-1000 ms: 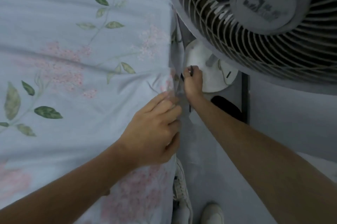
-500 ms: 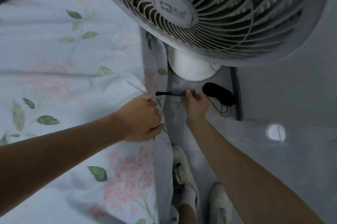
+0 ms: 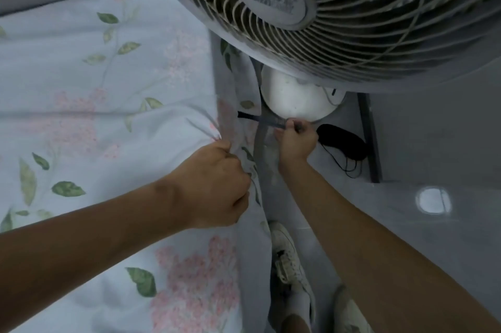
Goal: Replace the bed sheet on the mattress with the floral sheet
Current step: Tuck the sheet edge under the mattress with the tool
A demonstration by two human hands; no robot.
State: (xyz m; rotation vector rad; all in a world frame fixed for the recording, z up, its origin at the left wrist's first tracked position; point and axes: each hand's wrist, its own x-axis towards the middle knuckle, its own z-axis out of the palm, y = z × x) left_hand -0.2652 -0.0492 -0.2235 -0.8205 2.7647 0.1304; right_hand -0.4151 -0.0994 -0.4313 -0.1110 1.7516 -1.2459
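The floral sheet (image 3: 95, 121), pale blue with pink blossoms and green leaves, covers the mattress on the left and hangs over its right edge. My left hand (image 3: 214, 183) grips a bunch of the sheet at that edge, fingers curled. My right hand (image 3: 295, 140) is lower, beside the bed, and pinches a dark elastic strap (image 3: 260, 120) that runs from the sheet's hanging side across to my fingers. The mattress itself is hidden under the sheet.
A large standing fan (image 3: 339, 13) looms close above the bed edge, its white round base (image 3: 295, 99) on the grey floor. A black cord or pouch (image 3: 344, 144) lies beside the base. My white shoes (image 3: 290, 265) stand next to the bed.
My left hand went from flat fingers on the sheet to a closed grip at the edge. My right hand has pulled the dark strap out sideways from the sheet. The view tilted up.
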